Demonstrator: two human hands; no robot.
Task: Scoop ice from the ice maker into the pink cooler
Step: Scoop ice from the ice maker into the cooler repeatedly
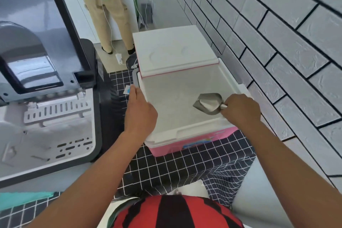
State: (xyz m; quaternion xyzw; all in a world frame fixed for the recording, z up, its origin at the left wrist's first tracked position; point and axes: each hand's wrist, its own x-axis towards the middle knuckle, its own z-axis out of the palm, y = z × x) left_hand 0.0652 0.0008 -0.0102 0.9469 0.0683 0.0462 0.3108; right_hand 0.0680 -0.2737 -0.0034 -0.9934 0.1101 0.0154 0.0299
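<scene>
The pink cooler (194,142) stands open on the black checked cloth, its white lid (174,50) swung back. My right hand (240,109) grips the handle of a metal scoop (208,102), held tilted inside the cooler near its right rim. My left hand (138,111) rests palm down on the cooler's left rim, beside the grey carry handle. The cooler's white interior looks bare where it shows. The ice maker (46,98) sits to the left with its dark-framed lid (37,33) raised. Its white inner bin is in view, and I cannot tell whether ice lies in it.
A grey brick-pattern wall (277,42) runs close along the cooler's right side. Another person in tan trousers (109,15) stands behind, with a white cable and plug hanging to the floor. A teal cloth (24,198) lies at the lower left.
</scene>
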